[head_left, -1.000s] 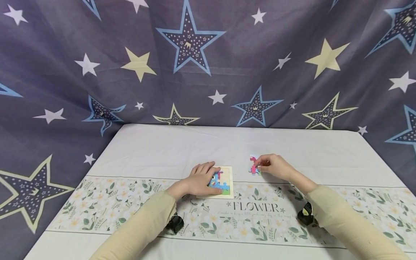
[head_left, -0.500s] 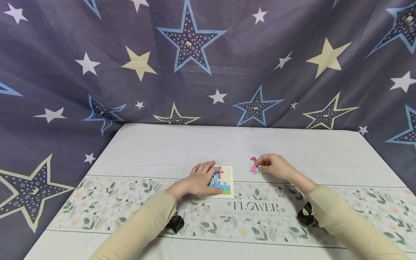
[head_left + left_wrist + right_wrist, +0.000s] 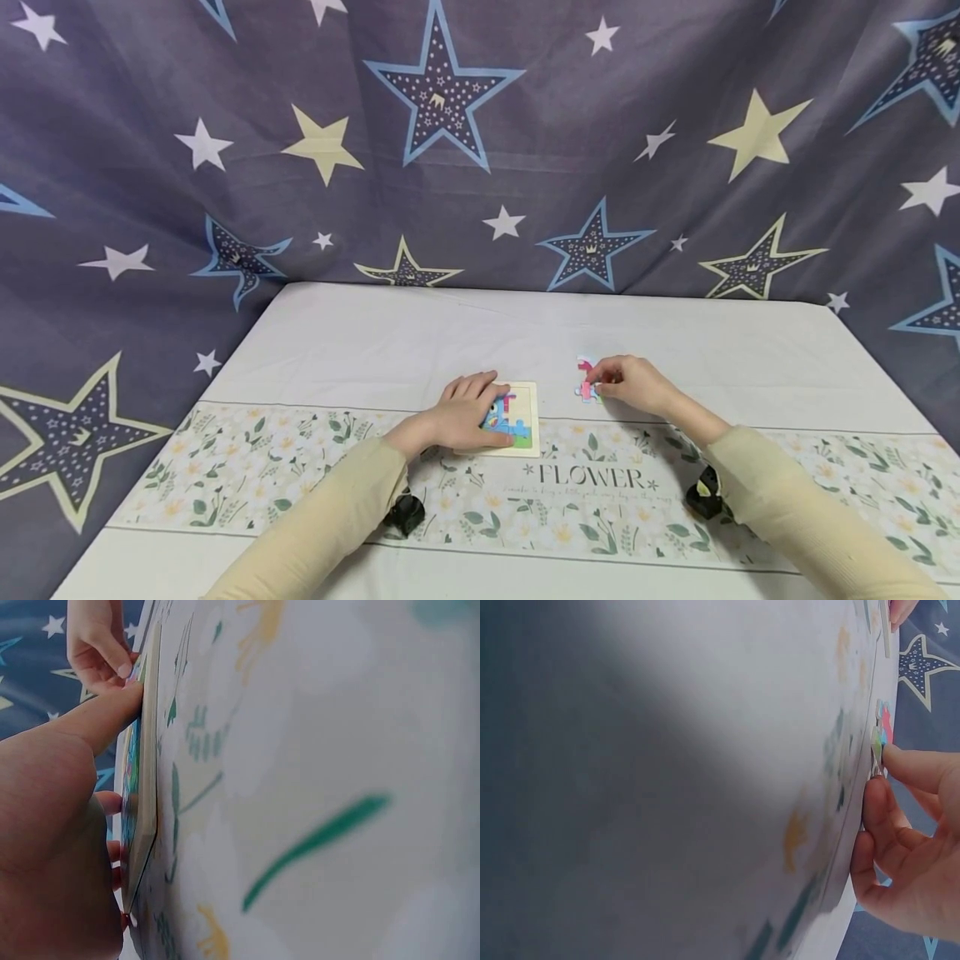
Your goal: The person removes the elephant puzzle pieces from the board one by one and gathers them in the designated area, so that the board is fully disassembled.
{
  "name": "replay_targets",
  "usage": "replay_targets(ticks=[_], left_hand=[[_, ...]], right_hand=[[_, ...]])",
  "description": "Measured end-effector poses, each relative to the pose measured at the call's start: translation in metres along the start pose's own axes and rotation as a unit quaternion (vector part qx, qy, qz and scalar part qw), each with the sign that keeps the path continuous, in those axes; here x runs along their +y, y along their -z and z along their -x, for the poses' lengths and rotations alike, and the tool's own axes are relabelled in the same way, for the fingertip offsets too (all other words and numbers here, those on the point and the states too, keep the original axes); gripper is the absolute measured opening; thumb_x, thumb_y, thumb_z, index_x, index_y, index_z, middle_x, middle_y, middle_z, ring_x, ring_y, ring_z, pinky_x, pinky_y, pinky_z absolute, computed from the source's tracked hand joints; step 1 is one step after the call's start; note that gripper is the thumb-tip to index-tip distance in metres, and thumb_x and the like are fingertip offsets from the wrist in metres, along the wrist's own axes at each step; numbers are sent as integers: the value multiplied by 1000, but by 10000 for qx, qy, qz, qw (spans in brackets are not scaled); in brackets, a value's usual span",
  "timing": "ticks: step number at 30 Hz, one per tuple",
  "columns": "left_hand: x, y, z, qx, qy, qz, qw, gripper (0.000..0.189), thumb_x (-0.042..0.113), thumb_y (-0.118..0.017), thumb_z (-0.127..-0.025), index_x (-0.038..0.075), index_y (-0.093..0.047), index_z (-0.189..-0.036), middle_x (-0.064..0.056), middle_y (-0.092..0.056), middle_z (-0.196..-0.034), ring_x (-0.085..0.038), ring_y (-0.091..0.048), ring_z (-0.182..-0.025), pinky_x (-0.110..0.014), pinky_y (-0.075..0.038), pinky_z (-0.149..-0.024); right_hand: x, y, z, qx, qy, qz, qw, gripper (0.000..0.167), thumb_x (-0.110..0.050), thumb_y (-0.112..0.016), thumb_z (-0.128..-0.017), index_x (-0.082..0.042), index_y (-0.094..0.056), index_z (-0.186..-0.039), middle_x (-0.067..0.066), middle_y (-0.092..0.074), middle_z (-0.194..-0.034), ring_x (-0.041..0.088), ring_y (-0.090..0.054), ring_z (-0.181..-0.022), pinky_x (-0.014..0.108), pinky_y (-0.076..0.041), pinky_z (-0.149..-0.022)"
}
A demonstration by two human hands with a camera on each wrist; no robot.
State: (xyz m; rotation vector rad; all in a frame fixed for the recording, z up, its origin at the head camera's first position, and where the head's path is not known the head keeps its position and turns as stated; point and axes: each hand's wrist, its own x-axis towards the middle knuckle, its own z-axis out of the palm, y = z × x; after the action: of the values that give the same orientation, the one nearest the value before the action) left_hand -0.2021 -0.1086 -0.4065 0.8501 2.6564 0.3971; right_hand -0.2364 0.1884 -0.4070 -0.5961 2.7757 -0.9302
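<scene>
The left hand [image 3: 459,419] lies flat over the left side of the puzzle board [image 3: 524,408], its fingers spread and gripping nothing. The partly filled board rests on the tablecloth [image 3: 420,333]. To its right, the right hand [image 3: 636,386] pinches a puzzle piece [image 3: 877,744] between curled thumb and forefinger, beside pink-and-blue loose pieces [image 3: 585,390]

– Behind the desk [image 3: 750,342]?
– A dark purple curtain [image 3: 480,187], printed with stars [image 3: 444,97]: some plain yellow, some plain white, some patterned with blue edges.
– And over the top?
– White cloth [image 3: 390,333], lightly creased, crossed by a wide band [image 3: 525,521] of pale flowers [image 3: 564,533] and green leaves [image 3: 481,527].
– Any words?
– “FLOWER” in dark capitals [image 3: 597,477] on the band, smaller writing [image 3: 555,492] just below, too faint to read.
</scene>
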Motion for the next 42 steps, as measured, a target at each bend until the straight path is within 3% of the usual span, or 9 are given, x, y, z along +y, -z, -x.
replay_targets(ticks=[11, 28, 42], left_hand=[[0, 0, 0, -1, -24, -50, 10000, 77, 55, -52, -85, 16, -22, -144, -13, -9, -151, -30, -7, -139, -50, -8, -109], [0, 0, -1, -8, -2, -79, 10000, 76, 55, -52, -84, 17, -23, -144, -12, -9, -151, -30, -8, -139, -51, -8, -109], [1, 0, 0, 16, 15, -57, 10000, 77, 55, -52, -84, 16, -23, -144, -13, -11, -151, -30, -9, -138, -50, -9, -109]], right_hand=[[2, -3, -1, 69, 4, 237, 9997, 11, -7, -61, -84, -13, -69, -90, -1, -59, -75, 13, -45, -64, 27, -38, -59], [0, -1, -2, 97, -58, 152, 9998, 11, -9, -61, -85, -13, -69, -92, 0, -57, -74, 14, -45, -64, 27, -38, -58], [-29, -11, -5, -9, 207, -231, 9995, 13, -7, -64, -82, -9, -68, -94, 0, -59, -75, 11, -47, -56, 23, -40, -52]])
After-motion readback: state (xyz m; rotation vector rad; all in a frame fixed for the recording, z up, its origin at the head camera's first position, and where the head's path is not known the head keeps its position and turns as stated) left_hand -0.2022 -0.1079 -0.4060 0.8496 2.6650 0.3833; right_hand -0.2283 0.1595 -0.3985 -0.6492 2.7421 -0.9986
